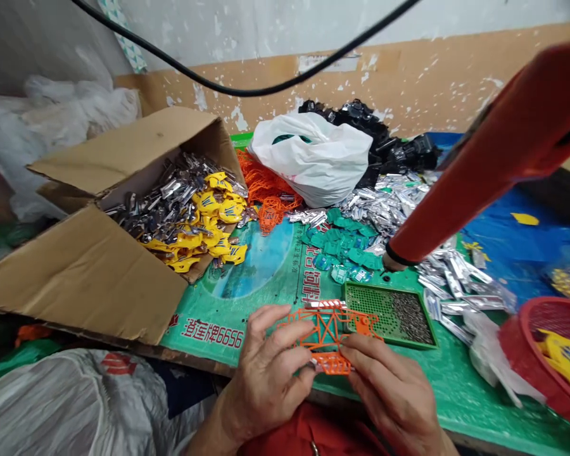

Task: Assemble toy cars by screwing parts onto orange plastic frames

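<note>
Two bare hands hold one orange lattice frame between them, low over the near edge of a table with a printed green cover. The left hand is closed on the frame's left side, thumb and fingers gathered at the lower edge while the upper fingers reach across the bars; the right hand pinches the lower right part with its fingertips. A shiny strip shows along the frame's far edge; whether it is attached I cannot tell. Just beyond the frame, partly behind it, sits a green tray with small dark metal pieces heaped at its right end. Above the tray slants a red cylindrical tool, its tip near a pile of teal pieces. Silvery parts spread around that tip and toward the right. To the left, a cardboard box lies open toward the table, spilling yellow pieces and dark shiny ones. At the back, a white plastic bag stands between more orange lattice parts and a black heap. A red basket holding yellow pieces stands at the right edge.
</note>
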The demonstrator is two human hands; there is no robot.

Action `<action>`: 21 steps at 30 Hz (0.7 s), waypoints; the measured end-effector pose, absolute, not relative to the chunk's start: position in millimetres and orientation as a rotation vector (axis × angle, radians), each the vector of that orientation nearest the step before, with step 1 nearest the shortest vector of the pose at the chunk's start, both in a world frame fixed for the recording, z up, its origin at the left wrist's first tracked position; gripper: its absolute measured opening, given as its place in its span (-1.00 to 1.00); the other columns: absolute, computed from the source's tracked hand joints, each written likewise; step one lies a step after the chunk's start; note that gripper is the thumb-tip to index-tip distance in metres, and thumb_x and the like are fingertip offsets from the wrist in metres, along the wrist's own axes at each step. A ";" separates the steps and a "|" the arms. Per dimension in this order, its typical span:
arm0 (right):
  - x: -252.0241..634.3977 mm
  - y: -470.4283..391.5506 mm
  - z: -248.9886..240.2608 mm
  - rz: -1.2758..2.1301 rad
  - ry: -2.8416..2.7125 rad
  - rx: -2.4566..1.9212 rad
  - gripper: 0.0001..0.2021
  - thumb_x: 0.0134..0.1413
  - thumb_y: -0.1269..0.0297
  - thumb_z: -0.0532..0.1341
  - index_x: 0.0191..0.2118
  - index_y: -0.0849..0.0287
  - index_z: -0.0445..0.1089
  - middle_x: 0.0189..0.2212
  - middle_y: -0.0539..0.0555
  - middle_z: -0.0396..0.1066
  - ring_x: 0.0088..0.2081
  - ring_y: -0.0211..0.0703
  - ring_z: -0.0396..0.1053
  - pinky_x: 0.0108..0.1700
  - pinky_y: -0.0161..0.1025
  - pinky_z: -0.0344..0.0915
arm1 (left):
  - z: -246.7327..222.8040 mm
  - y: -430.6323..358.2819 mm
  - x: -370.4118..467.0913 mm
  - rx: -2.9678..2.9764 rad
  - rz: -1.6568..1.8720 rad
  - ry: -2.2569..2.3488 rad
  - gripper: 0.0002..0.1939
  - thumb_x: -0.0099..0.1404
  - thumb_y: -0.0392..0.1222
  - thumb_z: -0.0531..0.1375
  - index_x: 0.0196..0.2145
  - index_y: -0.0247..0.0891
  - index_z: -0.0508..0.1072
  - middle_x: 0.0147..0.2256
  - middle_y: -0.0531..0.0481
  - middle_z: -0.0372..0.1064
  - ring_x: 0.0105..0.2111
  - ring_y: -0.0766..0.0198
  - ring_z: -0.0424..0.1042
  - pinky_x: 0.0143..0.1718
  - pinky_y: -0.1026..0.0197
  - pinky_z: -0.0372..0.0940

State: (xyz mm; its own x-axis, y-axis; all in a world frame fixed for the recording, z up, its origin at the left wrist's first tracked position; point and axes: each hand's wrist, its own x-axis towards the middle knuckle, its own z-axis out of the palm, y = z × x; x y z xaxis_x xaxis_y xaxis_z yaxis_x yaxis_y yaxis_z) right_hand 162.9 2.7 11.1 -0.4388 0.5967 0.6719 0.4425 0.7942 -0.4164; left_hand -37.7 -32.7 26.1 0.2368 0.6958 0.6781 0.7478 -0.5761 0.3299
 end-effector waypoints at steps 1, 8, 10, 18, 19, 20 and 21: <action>164.0 2.1 8.9 0.216 -2.103 -0.774 -0.81 0.16 0.46 0.13 -0.21 0.17 0.48 -0.34 0.16 0.57 -0.36 -0.18 0.56 -0.36 -0.38 0.47 | 26.3 -33.1 -37.2 -2.430 -1.272 -1.411 -0.84 0.18 -0.41 0.18 -0.31 -0.19 0.37 -0.18 -0.05 0.52 0.04 0.07 0.29 0.03 -0.04 0.24; 168.6 0.3 -0.7 0.190 -2.113 -0.793 -0.77 0.16 0.42 0.14 -0.17 0.09 0.52 -0.33 0.14 0.58 -0.34 -0.14 0.56 -0.32 -0.33 0.50 | 27.1 -32.1 -35.7 -2.463 -1.328 -1.367 -0.84 0.20 -0.43 0.17 -0.34 -0.20 0.44 -0.21 0.04 0.55 0.00 0.10 0.31 0.02 -0.01 0.22; 168.2 0.2 -1.7 0.193 -2.105 -0.792 -0.78 0.16 0.43 0.15 -0.17 0.10 0.52 -0.32 0.14 0.58 -0.33 -0.14 0.56 -0.32 -0.33 0.50 | 27.4 -31.3 -35.9 -2.481 -1.345 -1.346 -0.84 0.20 -0.44 0.19 -0.33 -0.21 0.44 -0.23 0.07 0.57 -0.02 0.12 0.32 0.03 0.00 0.20; 162.9 0.4 2.2 0.155 -2.114 -0.749 -0.83 0.19 0.42 0.14 -0.21 0.19 0.48 -0.34 0.16 0.58 -0.33 -0.17 0.56 -0.31 -0.35 0.49 | 28.2 -36.3 -33.9 -2.515 -1.364 -1.437 -0.84 0.20 -0.45 0.17 -0.36 -0.22 0.40 -0.39 0.10 0.53 -0.24 0.20 0.35 0.07 -0.05 0.08; 161.8 0.9 3.7 0.159 -2.120 -0.737 -0.84 0.19 0.42 0.14 -0.22 0.21 0.47 -0.34 0.17 0.57 -0.33 -0.17 0.56 -0.31 -0.36 0.48 | 28.1 -36.8 -33.8 -2.526 -1.372 -1.468 -0.85 0.20 -0.45 0.16 -0.37 -0.22 0.38 -0.42 0.09 0.51 -0.28 0.21 0.34 0.06 -0.05 0.08; 160.7 1.6 5.2 0.163 -2.125 -0.724 -0.85 0.19 0.42 0.14 -0.23 0.23 0.46 -0.35 0.17 0.57 -0.33 -0.18 0.55 -0.30 -0.36 0.48 | 28.0 -36.8 -33.9 -2.539 -1.380 -1.517 -0.85 0.20 -0.45 0.16 -0.37 -0.23 0.36 -0.43 0.08 0.48 -0.30 0.21 0.33 0.04 -0.05 0.09; 159.6 2.5 6.5 0.171 -2.132 -0.711 -0.86 0.19 0.43 0.14 -0.23 0.23 0.45 -0.35 0.17 0.57 -0.33 -0.18 0.55 -0.29 -0.36 0.47 | 28.0 -36.5 -34.2 -2.552 -1.392 -1.572 -0.85 0.19 -0.45 0.16 -0.35 -0.23 0.35 -0.43 0.07 0.46 -0.31 0.21 0.32 0.03 -0.04 0.10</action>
